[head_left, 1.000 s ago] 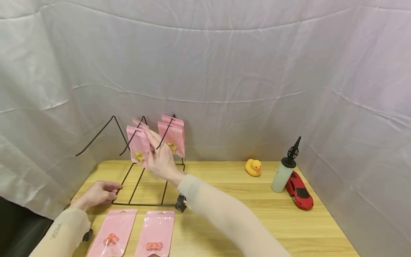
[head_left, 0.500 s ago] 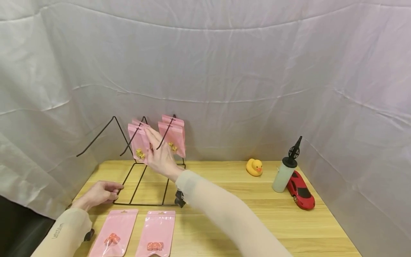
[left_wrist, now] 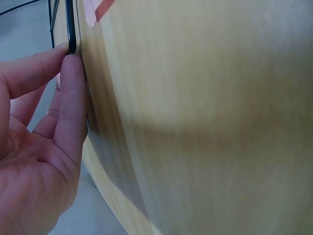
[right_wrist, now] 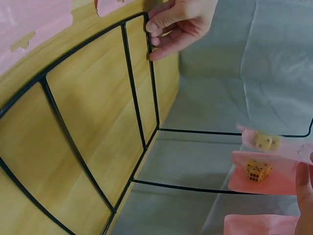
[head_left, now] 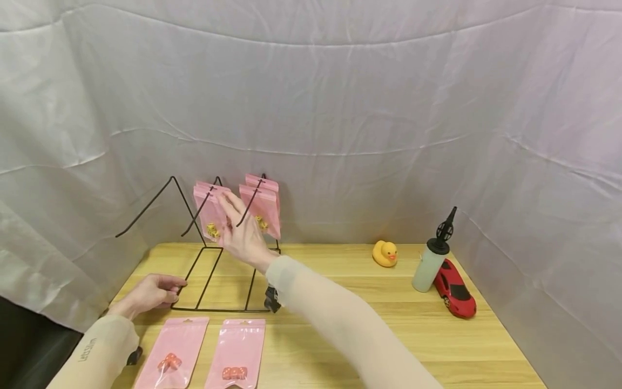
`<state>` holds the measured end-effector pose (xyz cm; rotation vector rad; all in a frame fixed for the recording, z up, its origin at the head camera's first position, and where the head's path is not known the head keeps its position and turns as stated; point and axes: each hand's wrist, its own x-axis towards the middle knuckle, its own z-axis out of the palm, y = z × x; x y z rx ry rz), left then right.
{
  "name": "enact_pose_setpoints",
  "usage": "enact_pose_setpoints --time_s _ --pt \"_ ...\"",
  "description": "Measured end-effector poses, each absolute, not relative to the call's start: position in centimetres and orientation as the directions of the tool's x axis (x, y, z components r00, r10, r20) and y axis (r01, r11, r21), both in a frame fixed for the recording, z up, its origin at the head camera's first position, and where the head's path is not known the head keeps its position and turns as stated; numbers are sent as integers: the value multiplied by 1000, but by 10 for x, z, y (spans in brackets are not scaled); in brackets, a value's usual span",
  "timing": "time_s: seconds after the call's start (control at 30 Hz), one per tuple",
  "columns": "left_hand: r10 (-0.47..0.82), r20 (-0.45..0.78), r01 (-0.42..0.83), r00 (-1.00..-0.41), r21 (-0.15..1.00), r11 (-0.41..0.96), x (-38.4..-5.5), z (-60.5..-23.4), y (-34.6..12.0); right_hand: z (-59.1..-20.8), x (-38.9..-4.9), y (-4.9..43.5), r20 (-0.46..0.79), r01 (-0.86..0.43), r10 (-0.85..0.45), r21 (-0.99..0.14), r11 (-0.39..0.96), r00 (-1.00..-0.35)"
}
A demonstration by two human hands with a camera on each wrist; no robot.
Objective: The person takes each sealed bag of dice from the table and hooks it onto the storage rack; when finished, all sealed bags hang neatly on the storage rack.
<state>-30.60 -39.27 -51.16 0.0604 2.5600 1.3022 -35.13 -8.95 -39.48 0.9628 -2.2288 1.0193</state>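
Two pink bags (head_left: pixel 236 346) with red dice (head_left: pixel 169 362) lie flat on desk (head_left: pixel 340 302). Right hand (head_left: pixel 245 237) pinches front bag (head_left: pixel 206 213), yellow dice (head_left: pixel 213 230) inside, on rack (head_left: pixel 209 279) middle hook. Left hand (head_left: pixel 150 294) grips rack base.

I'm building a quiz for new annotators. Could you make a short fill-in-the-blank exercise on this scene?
The left hand pinches a wire rack whose colour is ____.
The right hand touches a hanging bag containing dice coloured ____.
In the head view, pink bags lying on the table number ____.

Missing words: black; yellow; two.
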Motion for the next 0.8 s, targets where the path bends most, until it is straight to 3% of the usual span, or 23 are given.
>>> enact_pose_setpoints --time_s 0.3,0.4,0.63,0.8 --pt "153 -217 -79 -964 784 616 -305 -512 -394 -417 -327 -76 705 -748 -264 -576 329 -658" --pt "154 -217 -79 -964 786 613 -304 -512 -393 -429 -323 -65 667 -706 -237 -644 295 -707" --pt "155 -216 -73 -964 777 625 -304 -512 -393 -465 -315 -34 406 -436 -160 -843 316 -900" --pt "158 -207 -60 -965 766 640 -305 -509 -391 -490 -317 -15 176 -197 -91 -908 370 -980"
